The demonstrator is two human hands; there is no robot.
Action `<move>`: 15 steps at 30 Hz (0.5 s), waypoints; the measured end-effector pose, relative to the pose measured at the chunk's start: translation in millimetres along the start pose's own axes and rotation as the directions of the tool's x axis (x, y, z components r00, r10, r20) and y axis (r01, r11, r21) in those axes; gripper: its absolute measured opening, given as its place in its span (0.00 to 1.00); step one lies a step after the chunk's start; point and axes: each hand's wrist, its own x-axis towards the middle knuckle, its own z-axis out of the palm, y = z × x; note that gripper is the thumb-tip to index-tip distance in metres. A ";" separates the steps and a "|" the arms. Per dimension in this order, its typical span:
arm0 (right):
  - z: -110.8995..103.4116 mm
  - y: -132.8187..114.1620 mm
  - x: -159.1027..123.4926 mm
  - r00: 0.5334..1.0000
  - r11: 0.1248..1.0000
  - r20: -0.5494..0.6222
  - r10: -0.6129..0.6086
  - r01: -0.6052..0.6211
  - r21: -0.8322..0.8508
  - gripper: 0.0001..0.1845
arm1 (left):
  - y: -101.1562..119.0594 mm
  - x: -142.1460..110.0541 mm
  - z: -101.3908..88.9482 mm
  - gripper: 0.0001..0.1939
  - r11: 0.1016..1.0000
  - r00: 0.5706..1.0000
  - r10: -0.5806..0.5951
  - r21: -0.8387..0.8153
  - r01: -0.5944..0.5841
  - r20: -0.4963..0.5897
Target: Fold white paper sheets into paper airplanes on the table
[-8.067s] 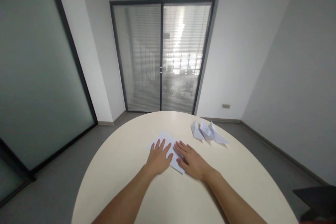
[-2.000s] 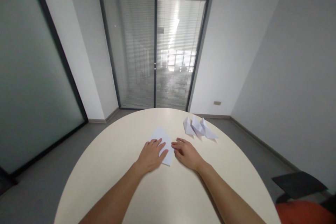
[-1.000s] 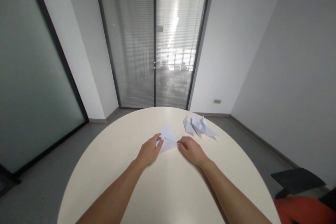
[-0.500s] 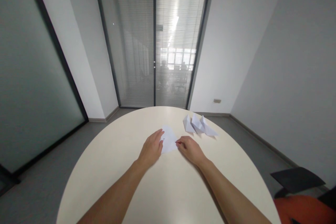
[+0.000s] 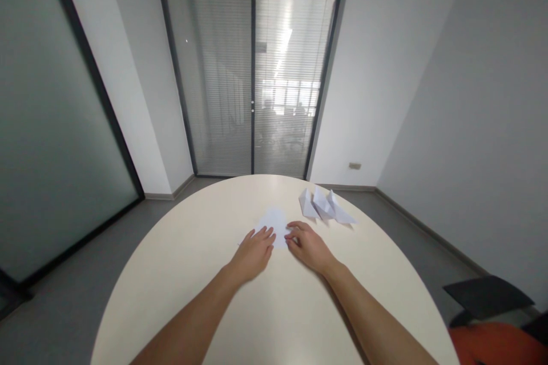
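Note:
A white sheet of folded paper lies on the round table in front of me, its near part covered by my fingers. My left hand rests flat on its near left portion, fingers stretched out and slightly spread. At the paper's right edge is my right hand, its fingers curved and its thumb and forefinger apart. It touches the edge without a visible grip.
Three folded white paper shapes stand in a row at the table's far right. The pale round tabletop curves away on both sides. An orange and black chair is at the lower right. Beyond the table are glass doors.
My left hand has shifted slightly right and nearer, flattening over the paper. The paper's left part now spreads wider. My right thumb and forefinger have parted from their pinch at the right edge.

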 end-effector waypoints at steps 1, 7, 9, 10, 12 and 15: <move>-0.6 -0.8 -0.4 0.999 0.999 0.010 -0.032 0.032 0.010 0.11 | -0.8 0.0 0.0 0.23 1.000 1.000 -0.020 0.002 0.020 0.004; -9.0 -15.0 -1.8 0.979 0.983 0.111 -0.173 0.165 0.078 0.10 | 0.5 -1.3 -1.3 0.29 0.985 0.985 -0.171 0.038 0.169 0.036; -10.5 -19.3 -2.1 0.978 0.984 0.122 -0.169 0.160 0.079 0.08 | -1.0 -1.6 -0.3 0.29 0.987 0.986 -0.160 0.035 0.159 0.048; -10.4 -20.3 -2.3 0.978 0.985 0.126 -0.164 0.155 0.079 0.08 | -2.0 -1.7 0.1 0.28 0.990 0.989 -0.141 0.030 0.140 0.053; -8.3 -19.5 -3.3 0.979 0.986 0.129 -0.158 0.150 0.076 0.10 | -3.9 -1.9 0.2 0.28 0.995 0.993 -0.099 0.021 0.098 0.061; -2.3 -13.5 -5.5 0.982 0.991 0.140 -0.130 0.126 0.036 0.20 | -3.5 -1.9 -0.7 0.28 0.996 0.994 -0.085 0.025 0.084 0.063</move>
